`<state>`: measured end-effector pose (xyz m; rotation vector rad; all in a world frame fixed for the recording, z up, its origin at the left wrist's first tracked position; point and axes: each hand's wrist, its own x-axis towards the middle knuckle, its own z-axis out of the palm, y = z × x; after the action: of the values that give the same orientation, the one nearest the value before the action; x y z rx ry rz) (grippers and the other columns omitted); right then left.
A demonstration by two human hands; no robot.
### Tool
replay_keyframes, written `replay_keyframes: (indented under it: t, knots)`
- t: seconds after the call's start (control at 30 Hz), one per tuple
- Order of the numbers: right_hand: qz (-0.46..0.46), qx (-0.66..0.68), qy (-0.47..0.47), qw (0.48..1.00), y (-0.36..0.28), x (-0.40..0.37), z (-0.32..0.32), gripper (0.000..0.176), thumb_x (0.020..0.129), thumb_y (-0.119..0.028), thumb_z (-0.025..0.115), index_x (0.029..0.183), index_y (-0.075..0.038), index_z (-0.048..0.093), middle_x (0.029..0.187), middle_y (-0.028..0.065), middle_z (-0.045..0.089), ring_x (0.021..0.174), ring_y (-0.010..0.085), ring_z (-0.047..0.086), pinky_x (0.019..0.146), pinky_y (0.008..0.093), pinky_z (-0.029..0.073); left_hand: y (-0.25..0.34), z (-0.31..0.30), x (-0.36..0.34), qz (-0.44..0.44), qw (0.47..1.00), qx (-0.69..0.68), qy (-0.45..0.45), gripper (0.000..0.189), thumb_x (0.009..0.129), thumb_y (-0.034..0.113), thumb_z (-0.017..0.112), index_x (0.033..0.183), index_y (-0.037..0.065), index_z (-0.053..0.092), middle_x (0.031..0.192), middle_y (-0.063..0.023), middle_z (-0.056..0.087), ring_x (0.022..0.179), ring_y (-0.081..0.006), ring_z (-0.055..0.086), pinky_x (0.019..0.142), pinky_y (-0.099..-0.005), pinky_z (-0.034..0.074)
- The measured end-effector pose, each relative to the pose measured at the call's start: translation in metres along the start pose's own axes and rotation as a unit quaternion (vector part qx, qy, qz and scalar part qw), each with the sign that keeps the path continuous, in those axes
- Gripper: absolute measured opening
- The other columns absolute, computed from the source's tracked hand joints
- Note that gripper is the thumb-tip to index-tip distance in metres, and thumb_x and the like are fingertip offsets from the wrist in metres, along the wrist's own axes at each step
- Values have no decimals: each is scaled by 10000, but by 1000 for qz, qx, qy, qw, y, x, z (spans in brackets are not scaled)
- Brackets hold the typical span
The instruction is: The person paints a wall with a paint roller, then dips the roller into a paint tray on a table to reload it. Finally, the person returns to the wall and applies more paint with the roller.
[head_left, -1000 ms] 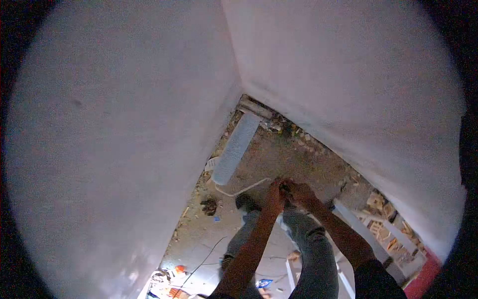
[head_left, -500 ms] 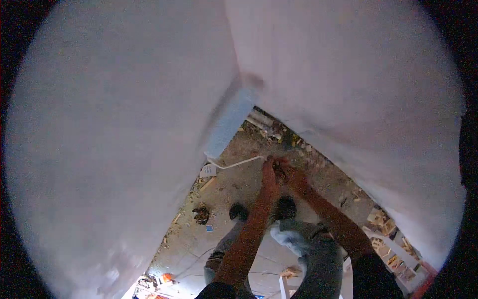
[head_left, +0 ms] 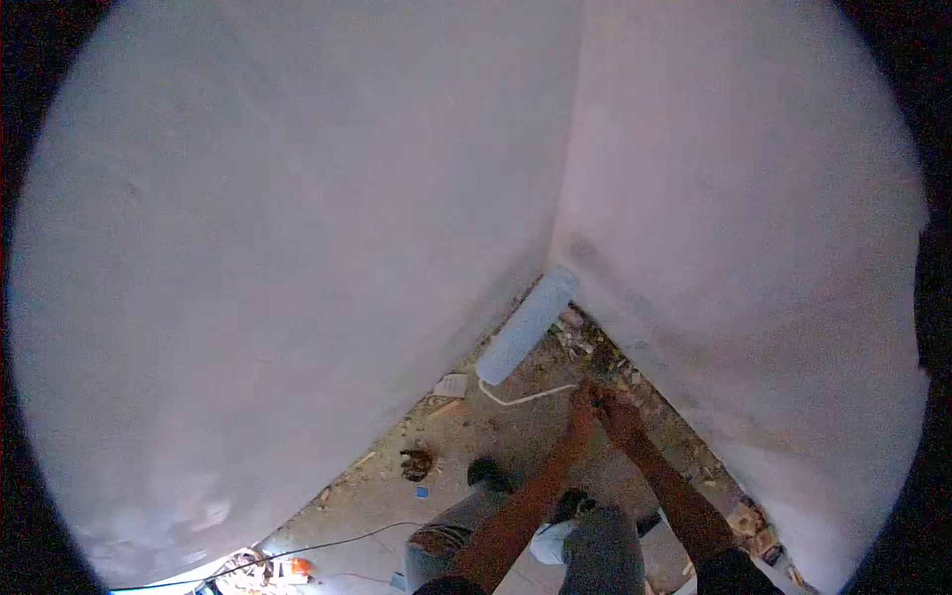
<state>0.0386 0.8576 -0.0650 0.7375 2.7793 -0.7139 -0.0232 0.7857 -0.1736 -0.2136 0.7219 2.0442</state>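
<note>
Both hands are wrapped round the handle of a paint roller, my left hand closed beside my right hand. The handle itself is hidden inside the fingers. From them a thin white wire frame runs left and bends up to the long pale-blue sleeve, which slants up to the right. The sleeve's upper end lies at the corner where the left wall meets the right wall. Its length overlaps the lower edge of the left wall in this view.
Debris lies along the foot of both walls, with wood scraps at the lower right. A brown crumpled lump and a small blue piece are on the floor. A dark cable crosses the lower left, near an orange object.
The roller and both hands sit lower and farther right in view, with the sleeve lower along the wall corner. The camera view has shifted too. Both hands keep their grip.
</note>
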Motion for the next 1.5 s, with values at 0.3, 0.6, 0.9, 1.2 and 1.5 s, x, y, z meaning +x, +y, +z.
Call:
replay_keyframes:
  t: [0.3,0.6,0.9,1.2,1.5]
  knots:
    - [-18,136,-92,986,31,87,97,445,897,-293,390,1295,-100,341,1149,208,491,1043,348,493,849,468,400,0,-92,99,70,975,180,105,358,877,379,466,638,115,496,522,-17,437,512,-156,465,489,-300,382]
    - [-63,166,-146,973,-31,97,-6,433,914,-325,332,1193,-6,420,1096,224,506,997,367,502,860,430,396,84,-17,91,258,849,439,142,436,904,375,411,582,89,476,473,-28,447,436,-138,442,398,-317,333]
    - [-154,280,41,947,44,126,152,442,907,-320,379,1166,36,420,1095,242,508,1000,366,504,858,432,390,45,-93,127,119,877,436,164,232,816,219,555,834,-10,526,615,-99,529,495,-217,520,458,-380,422]
    - [-145,345,47,926,14,123,90,422,919,-287,373,1210,19,382,1088,214,536,974,351,533,852,429,399,75,-72,134,222,701,661,150,288,809,273,520,783,-12,552,659,-107,539,556,-257,529,488,-384,420]
    - [-123,290,-23,949,21,123,49,352,907,-259,387,1080,32,481,948,201,580,864,308,565,796,429,425,53,-93,152,336,633,691,93,256,846,288,461,753,55,513,604,-62,484,531,-202,489,444,-335,387]
